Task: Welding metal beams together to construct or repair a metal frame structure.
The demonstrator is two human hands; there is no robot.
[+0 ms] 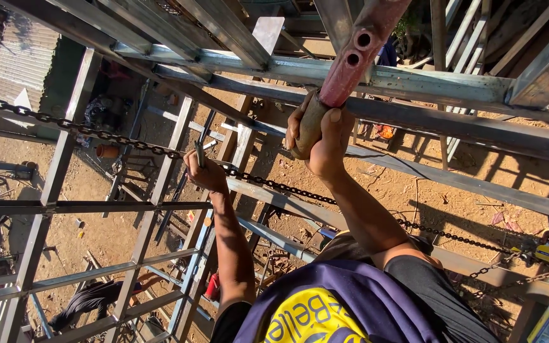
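1. Right hand (320,136): wrapped fully closed around a brown rounded handle (308,124), thumb across the front. The handle sits at the lower end of a red tube (358,54), which rises away from the grip and shows two round holes in its side.

2. Left hand (206,170): fist closed on a slim grey metal piece (199,152) that stands up out of the fingers. What kind of tool or part it is cannot be made out.

3. Chain (268,184): dark links passing right at the left hand's knuckles and running below the right wrist, drawn taut across the whole view.

4. Steel beams (427,86): grey galvanised sections crossing just behind the right-hand grip. More frame members (160,168) lie beyond the left hand.

5. Far beneath both grips: reddish earth (382,190), an orange pot (106,151), and another person (90,298) bent low.

Step in hand, as judged: both hands are loaded, the right steadying the tube by its handle, the left keeping the metal piece at the chain. Any shift of one grip would call for the other to stay firm, given the open drop below.
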